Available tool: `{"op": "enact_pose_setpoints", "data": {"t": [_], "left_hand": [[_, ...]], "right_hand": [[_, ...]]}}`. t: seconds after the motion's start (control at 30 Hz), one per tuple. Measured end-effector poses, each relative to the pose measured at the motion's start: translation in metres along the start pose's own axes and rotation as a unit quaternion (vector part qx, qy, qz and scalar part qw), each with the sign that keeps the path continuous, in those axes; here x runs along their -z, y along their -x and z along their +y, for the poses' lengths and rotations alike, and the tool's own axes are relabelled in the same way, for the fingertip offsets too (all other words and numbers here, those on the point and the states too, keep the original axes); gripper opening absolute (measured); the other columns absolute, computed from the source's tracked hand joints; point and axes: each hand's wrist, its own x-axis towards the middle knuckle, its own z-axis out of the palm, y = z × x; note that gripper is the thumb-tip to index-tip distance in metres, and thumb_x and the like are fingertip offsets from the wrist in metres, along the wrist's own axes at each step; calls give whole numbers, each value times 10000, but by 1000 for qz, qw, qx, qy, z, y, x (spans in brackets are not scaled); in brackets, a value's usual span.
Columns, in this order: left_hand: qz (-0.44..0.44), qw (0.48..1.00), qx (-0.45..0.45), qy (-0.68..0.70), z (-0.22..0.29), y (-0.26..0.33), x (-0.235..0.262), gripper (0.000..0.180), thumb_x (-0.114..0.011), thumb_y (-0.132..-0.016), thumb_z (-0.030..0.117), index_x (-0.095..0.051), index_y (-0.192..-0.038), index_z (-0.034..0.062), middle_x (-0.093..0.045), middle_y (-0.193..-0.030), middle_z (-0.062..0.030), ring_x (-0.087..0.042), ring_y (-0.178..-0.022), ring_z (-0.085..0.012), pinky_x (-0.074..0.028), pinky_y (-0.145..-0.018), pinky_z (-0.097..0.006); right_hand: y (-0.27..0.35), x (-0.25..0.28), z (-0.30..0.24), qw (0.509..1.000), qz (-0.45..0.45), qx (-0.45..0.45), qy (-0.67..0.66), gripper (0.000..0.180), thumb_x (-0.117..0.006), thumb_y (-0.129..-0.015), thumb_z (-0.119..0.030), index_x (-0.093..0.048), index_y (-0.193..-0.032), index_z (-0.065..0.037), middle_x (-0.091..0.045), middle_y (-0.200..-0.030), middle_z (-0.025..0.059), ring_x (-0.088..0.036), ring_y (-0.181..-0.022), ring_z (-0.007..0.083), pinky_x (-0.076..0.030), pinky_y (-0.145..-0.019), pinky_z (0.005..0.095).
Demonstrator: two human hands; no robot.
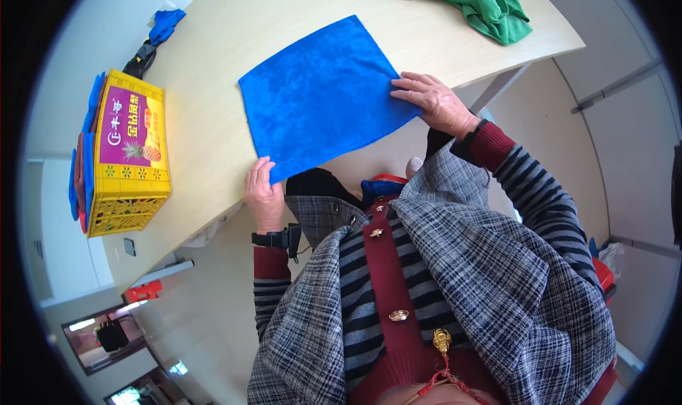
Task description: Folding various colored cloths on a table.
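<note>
A blue cloth (pixel 320 96) lies spread out nearly flat on the table, its near edge reaching past the table's front edge. At its near left corner my left hand (pixel 263 199) has its fingers closed on the edge. My right hand (pixel 439 105) rests at the right corner, fingers stretched out over the cloth; its thumb is hidden.
A yellow crate (pixel 131 192) with folded cloths over its far side stands on the left of the pale table (pixel 202 71). Green cloth (pixel 476 3) lies crumpled at the back right. A small dark flat object (pixel 129 246) lies near the front left edge.
</note>
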Motion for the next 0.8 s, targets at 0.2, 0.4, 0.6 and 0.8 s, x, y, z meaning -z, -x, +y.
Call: {"op": "enact_pose_setpoints", "data": {"t": [0.2, 0.4, 0.6, 0.8], "left_hand": [[-15, 999, 32, 37, 1, -6, 18, 321, -601, -769, -117, -647, -1056, 19, -688, -1123, -127, -656, -1050, -318, -507, -953, -394], [-93, 968, 120, 202, 0, -34, 54, 190, -650, -888, -29, -638, -1075, 7, -691, -1038, -84, -648, -970, -183, -505, -884, -313], [-67, 889, 291, 347, -30, -97, 42, 180, -669, -965, 124, -644, -1070, -20, -657, -998, -1, -570, -869, -53, -484, -786, -242], [2, 858, 319, 402, -99, -127, -48, 228, -694, -946, 180, -624, -847, -13, -577, -735, 19, -479, -691, -67, -445, -627, -275]], "right_hand": [[-12, 20, 2, 994, 33, -28, -97, 304, -640, -860, 44, -662, -1146, -56, -658, -1286, 134, -570, -1279, 344, -472, -1087, 424], [-35, 50, 18, 965, -10, -103, -241, 199, -614, -918, -9, -648, -1114, -22, -700, -1092, 132, -665, -1030, 311, -534, -903, 365], [-91, 47, 43, 906, -27, -204, -370, 163, -577, -995, -117, -650, -1096, -12, -668, -894, 61, -638, -835, 185, -523, -752, 319], [-132, -24, 55, 876, -7, -359, -321, 277, -593, -965, -252, -677, -971, 12, -680, -787, 137, -667, -767, 230, -533, -733, 351]]}}
